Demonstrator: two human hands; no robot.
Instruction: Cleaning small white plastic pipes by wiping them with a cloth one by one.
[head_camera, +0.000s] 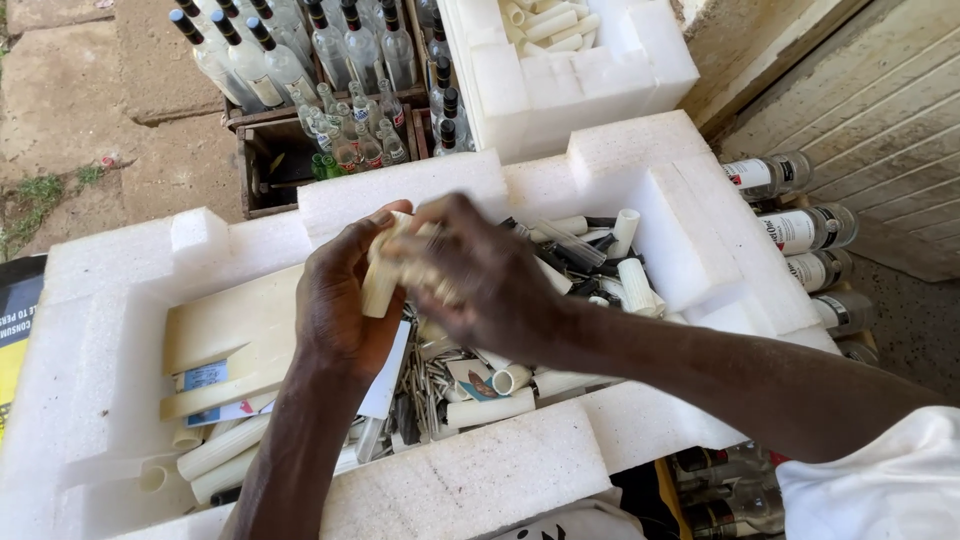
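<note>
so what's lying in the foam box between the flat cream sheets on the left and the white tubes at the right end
In the head view, a heap of thin metal nails lies there, with a few loose cream tubes. Both hands, the left hand and the right hand, hang above, gripping a cream tube.

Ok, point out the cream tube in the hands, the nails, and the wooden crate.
cream tube (380, 285), head view, lower end below the fingers.
nails (430, 385), head view, middle of the pile.
wooden crate (262, 165), head view, front left wall.
</note>
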